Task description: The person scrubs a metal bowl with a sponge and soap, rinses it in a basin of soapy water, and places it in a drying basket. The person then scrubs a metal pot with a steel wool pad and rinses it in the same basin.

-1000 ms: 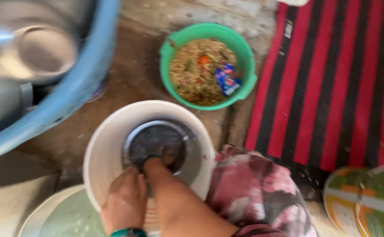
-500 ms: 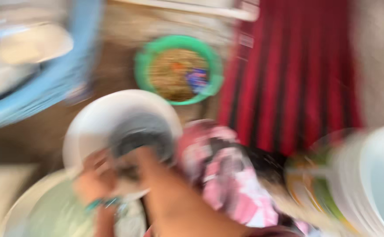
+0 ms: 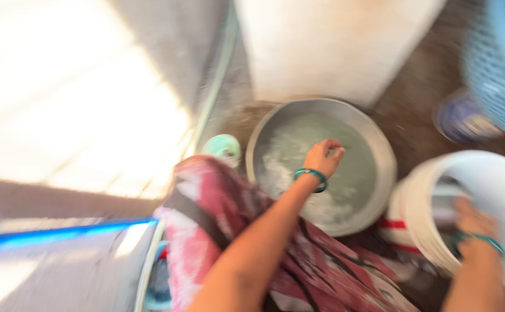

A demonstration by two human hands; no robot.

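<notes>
Since my left hand (image 3: 322, 157) left the white bucket (image 3: 483, 196) for the soapy metal basin (image 3: 379, 150), fingers loosely curled, empty, my right hand (image 3: 473, 222) is at the bucket rim, grip too blurred to tell.

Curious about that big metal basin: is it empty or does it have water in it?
Holds water: the basin shows a cloudy, foamy surface under the left hand.

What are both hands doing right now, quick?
Left hand: loosely curled over the round grey metal basin of soapy water, grip unclear.
Right hand: at the white plastic bucket, too blurred.
</notes>
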